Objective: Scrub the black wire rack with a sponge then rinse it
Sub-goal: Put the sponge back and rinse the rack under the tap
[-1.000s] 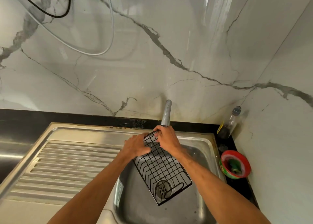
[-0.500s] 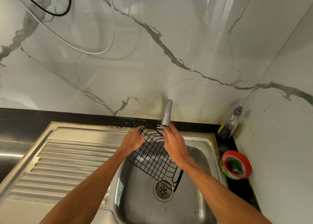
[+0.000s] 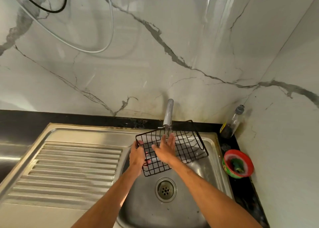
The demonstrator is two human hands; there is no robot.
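A stainless steel sink (image 3: 72,167) with a ribbed draining board sits in the black tabletop (image 3: 25,120), below a white marble wall (image 3: 155,63). At 3 o'clock from the basin, a red and green round bowl (image 3: 248,165) holds the green sponge (image 3: 236,164). A clear plastic bottle (image 3: 233,122) stands in the corner at 2 o'clock. The chrome faucet (image 3: 168,112) hangs over the far edge of the black wire rack (image 3: 186,146), and a thin stream of water (image 3: 166,132) falls on it. The rack is held above the basin, at 12 o'clock from the round metal drain (image 3: 165,189). Its long axis runs about from 9 to 3 o'clock, with the right end a little nearer the wall and carrying a raised wire rim. The left hand (image 3: 138,152) grips the left edge, fingers curled under the grid. The right hand (image 3: 165,150) lies flat on the grid with straight fingers and covers its middle.
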